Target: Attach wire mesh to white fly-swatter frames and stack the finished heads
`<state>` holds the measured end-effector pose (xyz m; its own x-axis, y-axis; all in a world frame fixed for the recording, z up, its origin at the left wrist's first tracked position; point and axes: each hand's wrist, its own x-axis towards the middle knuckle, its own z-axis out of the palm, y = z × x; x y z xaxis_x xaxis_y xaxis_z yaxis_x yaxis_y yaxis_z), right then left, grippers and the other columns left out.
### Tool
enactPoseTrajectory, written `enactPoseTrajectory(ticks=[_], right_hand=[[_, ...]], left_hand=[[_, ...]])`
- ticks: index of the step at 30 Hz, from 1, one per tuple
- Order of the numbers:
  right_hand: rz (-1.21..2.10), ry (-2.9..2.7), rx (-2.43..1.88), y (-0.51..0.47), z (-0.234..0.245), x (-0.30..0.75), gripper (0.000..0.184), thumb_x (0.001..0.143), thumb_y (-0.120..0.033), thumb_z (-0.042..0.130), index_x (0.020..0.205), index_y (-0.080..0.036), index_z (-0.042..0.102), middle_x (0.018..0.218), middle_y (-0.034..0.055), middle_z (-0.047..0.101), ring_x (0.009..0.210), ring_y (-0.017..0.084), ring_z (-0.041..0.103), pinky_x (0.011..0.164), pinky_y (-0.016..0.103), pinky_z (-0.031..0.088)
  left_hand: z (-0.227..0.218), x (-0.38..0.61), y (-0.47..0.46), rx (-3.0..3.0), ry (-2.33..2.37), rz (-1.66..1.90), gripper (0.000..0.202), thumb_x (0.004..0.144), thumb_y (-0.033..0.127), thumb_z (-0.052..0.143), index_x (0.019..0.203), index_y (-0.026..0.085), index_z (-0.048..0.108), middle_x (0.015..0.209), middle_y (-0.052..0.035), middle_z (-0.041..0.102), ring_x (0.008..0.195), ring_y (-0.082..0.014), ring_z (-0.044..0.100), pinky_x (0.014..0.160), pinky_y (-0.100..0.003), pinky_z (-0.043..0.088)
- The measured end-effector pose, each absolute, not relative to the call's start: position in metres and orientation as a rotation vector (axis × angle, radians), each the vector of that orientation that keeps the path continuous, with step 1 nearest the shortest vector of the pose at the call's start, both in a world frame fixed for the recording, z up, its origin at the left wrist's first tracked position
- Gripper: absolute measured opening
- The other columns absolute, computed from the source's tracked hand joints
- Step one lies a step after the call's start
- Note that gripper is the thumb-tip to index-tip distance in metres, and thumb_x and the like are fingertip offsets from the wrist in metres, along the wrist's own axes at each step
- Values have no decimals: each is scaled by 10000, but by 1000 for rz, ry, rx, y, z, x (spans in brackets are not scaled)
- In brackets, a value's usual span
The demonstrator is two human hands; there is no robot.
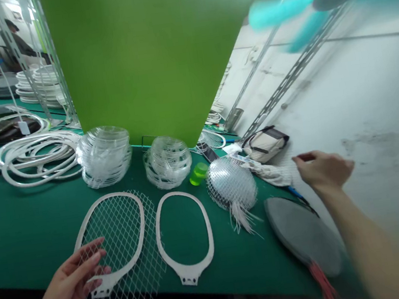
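Observation:
My left hand is at the lower left, its fingers bent around the lower left side of a white oval frame. Diamond-patterned plastic mesh overlaps this frame and reaches past the table's front edge. A second white oval frame lies flat to the right, apart from my hands. My right hand is raised before the wall at the right, fingers curled and pinched; whatever is in them is too small or faint to make out. Below it lies a grey oval pad with red strands.
Clear plastic rings stand in two piles, beside white hoops. A green cup, a mesh-covered dome and a beige pouch are farther right. A green panel rises behind; a turquoise fan hangs upper right. A person sits far left.

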<state>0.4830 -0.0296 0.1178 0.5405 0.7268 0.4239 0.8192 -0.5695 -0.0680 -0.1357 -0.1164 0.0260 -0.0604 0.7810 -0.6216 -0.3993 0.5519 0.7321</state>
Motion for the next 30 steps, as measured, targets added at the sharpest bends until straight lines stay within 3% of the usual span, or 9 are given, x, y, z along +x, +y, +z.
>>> enactPoseTrajectory(ticks=[10, 16, 21, 26, 30], right_hand=[[-385, -953, -2562, -51, 124, 480, 309, 819, -416, 668, 956, -166, 785, 892, 130, 753, 815, 248, 631, 737, 336, 404], [-314, -956, -2608, -50, 136, 479, 257, 773, -391, 736, 891, -172, 799, 830, 103, 754, 767, 232, 614, 710, 329, 381], [-405, -1006, -2621, -41, 149, 472, 292, 811, -400, 702, 934, -152, 794, 852, 122, 745, 755, 212, 579, 726, 337, 320], [-559, -1091, -2636, -33, 171, 468, 401, 927, -380, 567, 1009, -41, 766, 869, 215, 713, 796, 231, 540, 757, 407, 219], [-860, -1336, -2577, -53, 177, 424, 422, 981, -326, 481, 978, 2, 746, 805, 234, 682, 770, 230, 518, 743, 408, 195]], left_hand=[[22, -137, -114, 370, 1315, 976, 538, 555, 194, 926, 1069, 215, 769, 1007, -62, 764, 705, -247, 753, 552, -270, 644], [21, -137, -114, 400, 1310, 968, 570, 551, 195, 942, 1092, 228, 765, 988, -56, 766, 713, -241, 752, 544, -248, 635], [21, -135, -115, 405, 1303, 970, 567, 561, 179, 935, 1099, 221, 761, 1010, -58, 766, 725, -247, 753, 548, -256, 638], [22, -138, -114, 387, 1325, 960, 573, 564, 172, 927, 1108, 217, 753, 1036, -60, 767, 741, -255, 755, 567, -279, 650], [24, -146, -114, 391, 1338, 990, 580, 530, 166, 933, 1080, 225, 759, 1014, -47, 772, 726, -249, 757, 557, -265, 647]])
